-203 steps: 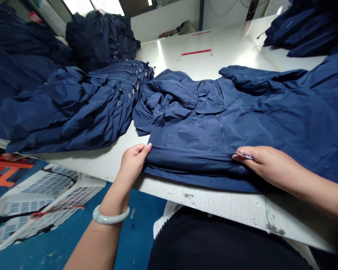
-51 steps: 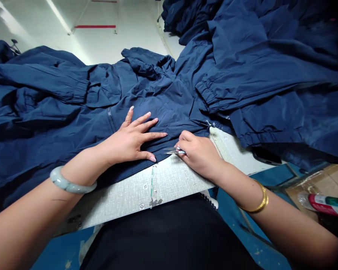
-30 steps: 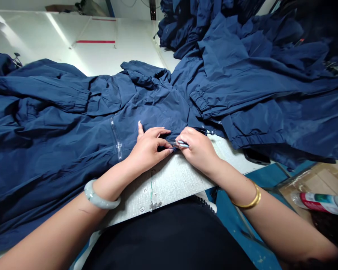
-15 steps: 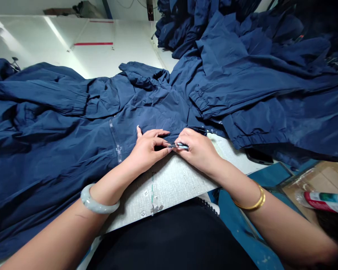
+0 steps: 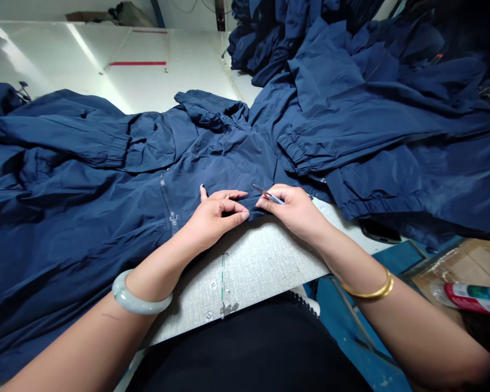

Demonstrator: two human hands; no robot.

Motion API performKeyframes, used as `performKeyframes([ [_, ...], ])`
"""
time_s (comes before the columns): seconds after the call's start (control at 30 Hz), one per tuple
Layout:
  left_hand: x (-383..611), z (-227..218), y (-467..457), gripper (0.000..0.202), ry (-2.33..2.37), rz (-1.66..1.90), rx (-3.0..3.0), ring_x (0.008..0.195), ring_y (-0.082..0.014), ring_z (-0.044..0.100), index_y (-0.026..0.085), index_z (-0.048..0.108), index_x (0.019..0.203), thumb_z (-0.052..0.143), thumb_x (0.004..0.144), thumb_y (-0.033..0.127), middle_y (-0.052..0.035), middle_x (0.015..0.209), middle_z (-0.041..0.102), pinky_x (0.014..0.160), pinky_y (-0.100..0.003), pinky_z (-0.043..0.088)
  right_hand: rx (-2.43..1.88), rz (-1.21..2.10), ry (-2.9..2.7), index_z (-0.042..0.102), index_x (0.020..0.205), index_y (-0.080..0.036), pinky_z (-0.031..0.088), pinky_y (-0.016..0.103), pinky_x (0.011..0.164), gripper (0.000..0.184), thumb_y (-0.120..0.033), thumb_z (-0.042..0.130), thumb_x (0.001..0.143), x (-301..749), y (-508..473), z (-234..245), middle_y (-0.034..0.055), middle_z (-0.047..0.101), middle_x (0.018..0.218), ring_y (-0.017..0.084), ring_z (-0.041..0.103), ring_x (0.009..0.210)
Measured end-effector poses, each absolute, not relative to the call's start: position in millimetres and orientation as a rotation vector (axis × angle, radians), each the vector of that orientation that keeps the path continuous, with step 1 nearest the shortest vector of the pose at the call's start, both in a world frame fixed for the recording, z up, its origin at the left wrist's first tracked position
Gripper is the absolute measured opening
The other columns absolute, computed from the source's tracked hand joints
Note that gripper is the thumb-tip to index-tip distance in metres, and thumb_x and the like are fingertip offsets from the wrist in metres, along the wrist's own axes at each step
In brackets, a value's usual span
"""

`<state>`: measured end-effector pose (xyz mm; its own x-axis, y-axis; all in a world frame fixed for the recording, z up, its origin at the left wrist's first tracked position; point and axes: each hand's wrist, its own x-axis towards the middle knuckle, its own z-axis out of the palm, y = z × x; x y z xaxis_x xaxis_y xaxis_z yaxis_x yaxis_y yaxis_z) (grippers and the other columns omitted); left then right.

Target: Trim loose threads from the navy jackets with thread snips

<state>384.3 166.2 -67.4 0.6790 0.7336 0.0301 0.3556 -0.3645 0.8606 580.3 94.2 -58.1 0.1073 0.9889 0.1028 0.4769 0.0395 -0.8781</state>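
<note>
a navy nylon jacket (image 5: 85,234) lies spread over the white worktable (image 5: 245,272), its front zip (image 5: 168,201) running toward the table's near edge and its hem hanging close along that edge. the left hand (image 5: 216,213) rests on the jacket just above the edge, half closed, with the fingers curled over and the little finger raised; its fingertips press into the cloth, but i can't tell whether they've got a true pinch on it. a jade bangle (image 5: 141,296) sits on that wrist.

the right hand (image 5: 292,209) is just beside the left, closed around a pair of small pointed scissors (image 5: 267,194), whose tips angle up and away over the jacket, clear of the cloth. a gold bangle (image 5: 369,288) circles that wrist.

this looks like close hand work at the hem, with the blades held ready rather than cutting. the spot between the hands seems to call for a firm hold on the edge and the scissor tips lowered right to it.

beyond the table's far side of the jacket, a heap of navy jackets (image 5: 371,109) rises, and past the table's near corner a red-and-white tube (image 5: 469,298) lies on cardboard (image 5: 461,267).
</note>
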Motion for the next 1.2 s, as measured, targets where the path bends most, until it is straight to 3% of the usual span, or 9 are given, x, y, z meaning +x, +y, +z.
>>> performKeyframes([
  [0.13, 382, -67, 168, 0.018, 0.819, 0.552, 1.843, 0.128, -0.0281, 0.052, 0.026, 0.075, 0.079, 0.067, 0.083, 0.042, -0.0054, 0.127, 0.067, 0.111, -0.05, -0.027, -1.616, 0.582, -1.758, 0.072, 0.081, -0.02, 0.042, 0.029, 0.074, 0.007, -0.024, 0.075, 0.076, 585, 90, -54, 0.002, 0.063, 0.088, 0.017, 0.059, 0.084],
  [0.27, 379, -66, 170, 0.015, 0.809, 0.533, 1.848, 0.129, -0.0285, 0.051, 0.026, 0.073, 0.085, 0.07, 0.081, 0.04, -0.0057, 0.131, 0.064, 0.11, -0.051, -0.028, -1.625, 0.395, -1.804, 0.069, 0.079, -0.02, 0.042, 0.029, 0.072, 0.002, -0.018, 0.069, 0.079, 587, 90, -54, 0.0024, 0.062, 0.091, 0.016, 0.058, 0.082],
  [0.47, 378, -66, 165, 0.037, 0.866, 0.511, 2.162, 0.133, -0.0332, 0.045, 0.025, 0.067, 0.095, 0.076, 0.071, 0.053, -0.0104, 0.135, 0.059, 0.112, -0.065, -0.015, -1.463, 0.267, -1.705, 0.068, 0.082, -0.019, 0.044, 0.029, 0.074, 0.013, -0.007, 0.067, 0.077, 581, 87, -57, 0.0026, 0.059, 0.087, 0.016, 0.058, 0.083],
  [0.57, 379, -62, 155, 0.039, 0.932, 0.568, 2.449, 0.133, -0.0352, 0.042, 0.024, 0.064, 0.094, 0.076, 0.07, 0.053, -0.0114, 0.135, 0.058, 0.111, -0.069, -0.011, -1.395, 0.226, -1.672, 0.068, 0.084, -0.019, 0.044, 0.028, 0.074, 0.017, -0.004, 0.065, 0.078, 578, 82, -55, 0.0022, 0.058, 0.085, 0.016, 0.057, 0.083],
  [0.67, 378, -54, 145, 0.019, 1.032, 0.72, 2.7, 0.133, -0.0331, 0.043, 0.022, 0.065, 0.09, 0.071, 0.078, 0.037, -0.0103, 0.133, 0.059, 0.115, -0.065, -0.01, -1.344, 0.187, -1.636, 0.068, 0.085, -0.02, 0.045, 0.028, 0.073, 0.016, -0.005, 0.067, 0.079, 575, 79, -53, 0.0021, 0.059, 0.085, 0.016, 0.057, 0.082],
  [0.8, 374, -43, 138, 0.01, 0.97, 0.926, 2.834, 0.121, -0.0278, 0.055, 0.02, 0.069, 0.089, 0.063, 0.083, 0.026, -0.0091, 0.123, 0.066, 0.119, -0.055, 0.015, -1.336, 0.195, -1.57, 0.067, 0.083, -0.019, 0.044, 0.028, 0.071, 0.014, -0.006, 0.069, 0.079, 572, 76, -52, 0.0017, 0.059, 0.084, 0.015, 0.058, 0.08],
  [0.93, 371, -40, 135, 0.012, 0.999, 0.989, 2.825, 0.095, -0.0238, 0.061, 0.022, 0.07, 0.091, 0.059, 0.088, 0.025, -0.0046, 0.099, 0.072, 0.098, -0.046, 0.039, -1.331, 0.215, -1.554, 0.066, 0.082, -0.02, 0.044, 0.028, 0.07, 0.013, -0.007, 0.069, 0.079, 569, 74, -52, 0.0012, 0.06, 0.082, 0.015, 0.057, 0.079],
  [1.03, 372, -40, 135, 0.017, 1.049, 0.908, 2.669, 0.084, -0.0233, 0.059, 0.019, 0.068, 0.093, 0.052, 0.092, 0.026, -0.006, 0.088, 0.07, 0.08, -0.039, 0.042, -1.337, 0.245, -1.549, 0.066, 0.084, -0.021, 0.044, 0.028, 0.07, 0.013, -0.008, 0.068, 0.08, 566, 74, -52, 0.0015, 0.059, 0.084, 0.016, 0.057, 0.08],
  [1.2, 373, -44, 144, 0.018, 0.95, 0.761, 1.867, 0.078, -0.0186, 0.058, 0.02, 0.069, 0.091, 0.054, 0.091, 0.032, -0.0023, 0.083, 0.067, 0.072, -0.029, 0.041, -1.353, 0.402, -1.48, 0.065, 0.079, -0.021, 0.044, 0.029, 0.071, 0.009, -0.013, 0.067, 0.082, 556, 80, -53, 0.0016, 0.059, 0.081, 0.016, 0.057, 0.078],
])
